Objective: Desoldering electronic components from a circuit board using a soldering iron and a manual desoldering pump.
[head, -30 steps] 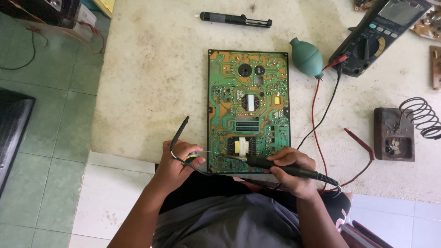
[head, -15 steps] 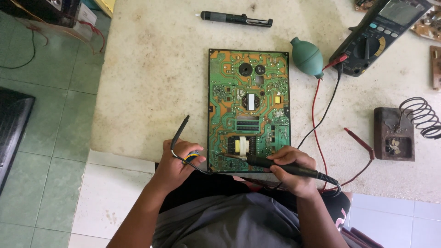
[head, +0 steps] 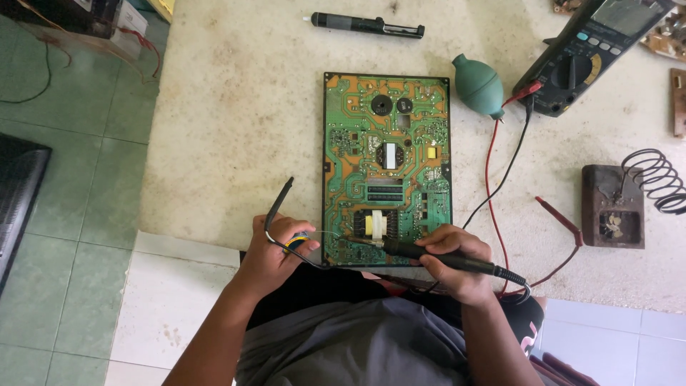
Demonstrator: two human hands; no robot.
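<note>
Your left hand (head: pixel 275 250) sits at the near left corner of the circuit board (head: pixel 386 168), fingers curled shut around a small yellow-and-blue item (head: pixel 298 241) and a black probe (head: pixel 277 204) whose tip sticks up and away from you; a thin strand of wire (head: pixel 330 234) runs from that hand toward the board. The green and orange board lies flat on the speckled worktop (head: pixel 236 129), long side pointing away from you. Your right hand (head: pixel 457 261) is closed around the dark handle of the soldering iron (head: pixel 429 255), its tip resting on the board's near edge just beside a yellow and white component (head: pixel 375 225). Further right, red and black leads (head: pixel 500 164) trail to the multimeter (head: pixel 589 50), with a green rubber blower (head: pixel 477 84) next to it and a soldering iron stand (head: pixel 614 207) with its coil at the far right.
</note>
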